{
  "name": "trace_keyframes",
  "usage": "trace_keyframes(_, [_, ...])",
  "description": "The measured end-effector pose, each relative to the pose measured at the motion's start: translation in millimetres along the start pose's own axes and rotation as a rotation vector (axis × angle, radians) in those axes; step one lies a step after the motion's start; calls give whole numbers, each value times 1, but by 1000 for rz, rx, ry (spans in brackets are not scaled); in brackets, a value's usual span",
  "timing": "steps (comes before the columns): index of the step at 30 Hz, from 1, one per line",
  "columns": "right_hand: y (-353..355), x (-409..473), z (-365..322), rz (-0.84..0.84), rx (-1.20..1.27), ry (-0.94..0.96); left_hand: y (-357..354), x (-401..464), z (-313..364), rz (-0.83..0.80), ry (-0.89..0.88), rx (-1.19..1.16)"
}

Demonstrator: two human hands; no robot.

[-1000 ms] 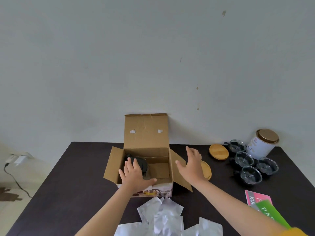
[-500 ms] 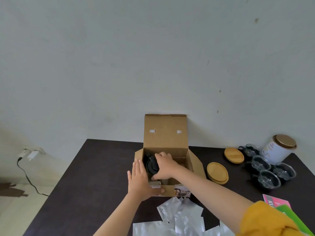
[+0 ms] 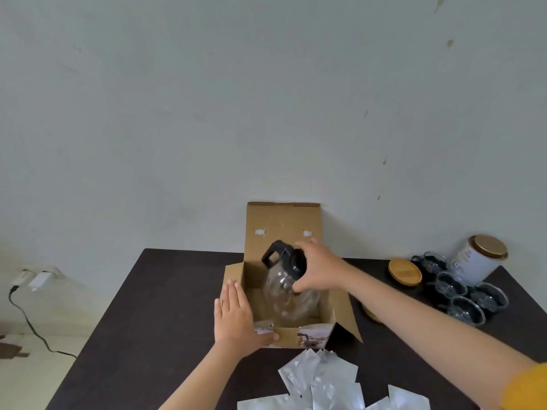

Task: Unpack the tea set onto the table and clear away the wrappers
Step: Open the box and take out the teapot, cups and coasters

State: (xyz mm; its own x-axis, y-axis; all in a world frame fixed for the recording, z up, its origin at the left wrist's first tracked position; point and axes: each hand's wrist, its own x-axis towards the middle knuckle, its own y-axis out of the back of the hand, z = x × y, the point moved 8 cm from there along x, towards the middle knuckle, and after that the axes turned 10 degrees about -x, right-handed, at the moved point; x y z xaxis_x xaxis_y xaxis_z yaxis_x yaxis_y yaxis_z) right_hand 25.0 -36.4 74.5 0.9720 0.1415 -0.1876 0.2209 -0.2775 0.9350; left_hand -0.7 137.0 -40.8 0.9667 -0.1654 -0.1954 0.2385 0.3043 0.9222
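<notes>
With its fingers curled over the black lid, right hand (image 3: 318, 269) grips the glass teapot (image 3: 285, 284) from above; pot hangs tilted, handle toward the far left, body partly above the rim of the cardboard box (image 3: 340, 309) and lower part still inside. Left hand (image 3: 236, 316) lies flat, fingers straight, pressed against the box's near-left corner, thumb along the near wall; holds nothing, only steadies the box.

Box sits mid-table (image 3: 165, 306), back flap upright against the wall. To the right, well apart from the box: four glass cups (image 3: 461, 291) clustered, a wooden lid (image 3: 405, 271) on the far side, a second wooden disc partly hidden behind the right forearm, a white tin (image 3: 478, 260) at the far right corner. Silvery wrappers (image 3: 322, 383) strewn on the near edge.

Step in hand, judged: lifting the pot out of the box. Next move calls for clearing the rim without knocking the glass on the cardboard, then setting the pot upright on open table, probably near the cups. Wrappers not yet cleared.
</notes>
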Motion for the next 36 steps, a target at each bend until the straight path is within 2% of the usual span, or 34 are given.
trace_keyframes(3, [37,-8,29,75,49,-50,7,5,-20,-17,25,53])
trace_keyframes(7, [57,-12,75,102,-8,-190,18,9,-45,-39,78,130])
trace_keyframes(11, [48,-3,112,97,-82,-307,27,15,-70,-61,136,149])
trace_keyframes(16, [15,18,145,83,-40,-396,32,25,-89,-121,183,115])
trace_keyframes(26, [-26,59,173,-41,-85,-375,28,32,-90,-149,163,70])
trace_keyframes(33, [-36,66,190,-48,-3,-350,25,31,-92,-148,168,19])
trace_keyframes(36, [-40,62,186,-5,-79,-379,26,31,-93,-143,166,18])
